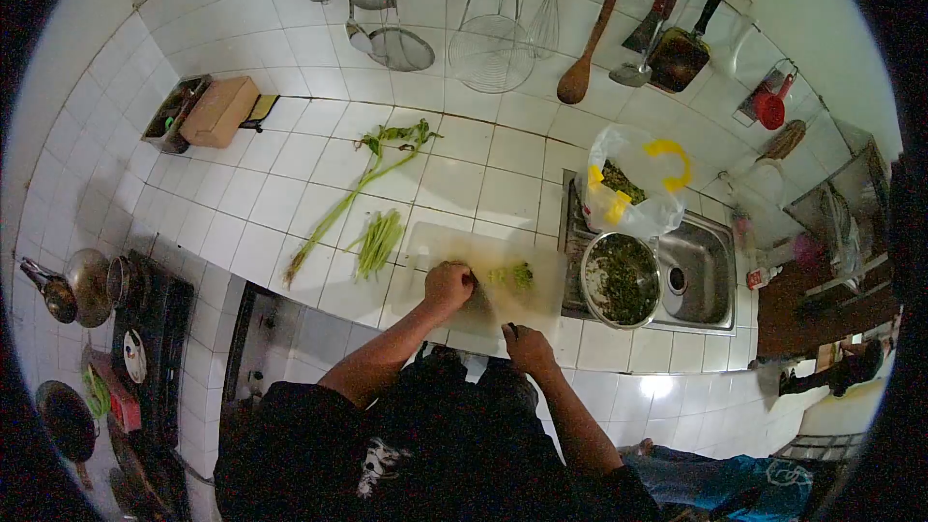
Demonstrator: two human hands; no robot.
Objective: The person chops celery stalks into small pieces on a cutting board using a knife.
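Note:
My right hand (530,348) is closed around the dark handle of a knife, whose blade (480,307) points up and left over the white cutting board (435,242). My left hand (448,286) is curled on the board by the blade's tip; whatever its fingers grip is hidden. Small chopped green pieces (522,276) lie on the board to the right of the blade. Left of the board is a bunch of cut green stalks (378,244). Behind it lies a long leafy stalk with roots (358,195).
A metal bowl of chopped greens (622,280) stands right of the board, beside the sink (698,271). Behind the bowl is a plastic bag (633,169) with greens. Utensils, including a wooden spoon (577,77), hang on the wall. A stove (155,358) is at left.

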